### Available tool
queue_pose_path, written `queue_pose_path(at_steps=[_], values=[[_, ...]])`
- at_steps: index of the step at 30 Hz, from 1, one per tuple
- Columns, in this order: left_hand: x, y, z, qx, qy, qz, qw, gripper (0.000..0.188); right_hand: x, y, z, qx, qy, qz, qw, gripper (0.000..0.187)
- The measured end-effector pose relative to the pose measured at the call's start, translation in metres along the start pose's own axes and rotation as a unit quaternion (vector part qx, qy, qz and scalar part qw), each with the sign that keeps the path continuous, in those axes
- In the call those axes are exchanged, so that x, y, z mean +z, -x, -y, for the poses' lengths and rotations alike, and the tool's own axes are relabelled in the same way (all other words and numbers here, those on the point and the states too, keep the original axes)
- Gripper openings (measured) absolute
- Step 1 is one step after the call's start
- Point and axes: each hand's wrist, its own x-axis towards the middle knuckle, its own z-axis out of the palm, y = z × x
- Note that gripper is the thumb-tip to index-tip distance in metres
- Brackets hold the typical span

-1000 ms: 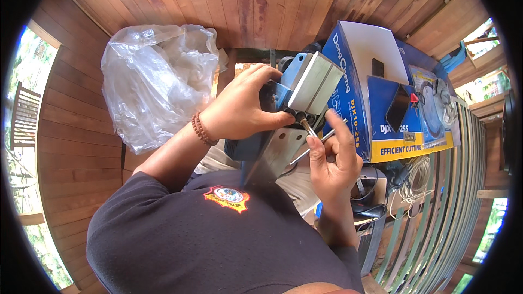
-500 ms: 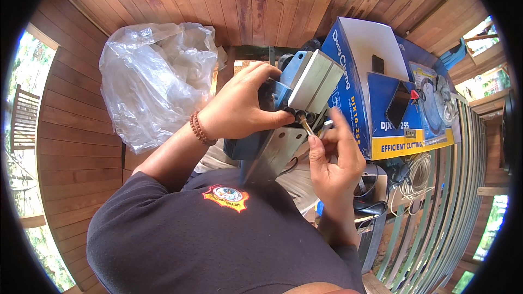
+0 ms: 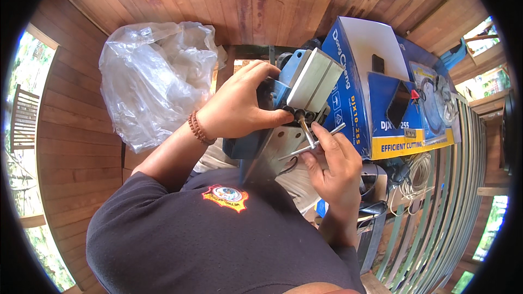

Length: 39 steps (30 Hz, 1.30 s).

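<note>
A clear plastic bag point(image 3: 152, 79) is seen at 9 o'clock; the blue power tool point(image 3: 297, 95), at centre, is gripped by the left hand point(image 3: 237, 109); a metal T-wrench point(image 3: 310, 141) is pinched by right hand point(image 3: 332, 166) fingers; a blue box point(image 3: 376, 92) stands at 3 o'clock

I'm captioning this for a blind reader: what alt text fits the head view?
A person's left hand grips a blue and grey power tool while the right hand holds a metal T-shaped wrench set into it. A blue cardboard box stands to the right, a clear plastic bag to the left.
</note>
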Motion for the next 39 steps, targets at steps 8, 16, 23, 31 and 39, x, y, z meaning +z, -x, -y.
queue_pose_path(at_steps=[8, 16, 23, 31, 39], values=[[0.002, 0.0, -0.003, -0.007, -0.008, 0.002, 1.0, 0.071, 0.01, 0.004, 0.007, 0.087, 0.037, -0.085, 0.992, 0.03], [0.006, -0.001, -0.001, 0.03, -0.041, -0.026, 0.998, 0.076, 0.009, 0.0, 0.011, 0.137, -0.058, -0.096, 0.984, 0.035], [0.002, 0.001, -0.003, 0.004, -0.034, -0.009, 0.999, 0.071, 0.013, -0.001, 0.006, 0.12, -0.137, -0.09, 0.979, 0.042], [0.001, -0.002, -0.005, -0.018, -0.013, -0.002, 1.0, 0.071, 0.016, 0.003, 0.002, 0.174, -0.213, -0.101, 0.956, 0.034], [0.002, -0.004, -0.004, -0.004, -0.025, -0.001, 1.0, 0.071, -0.035, -0.017, -0.005, -0.128, 0.131, 0.077, 0.98, 0.045]])
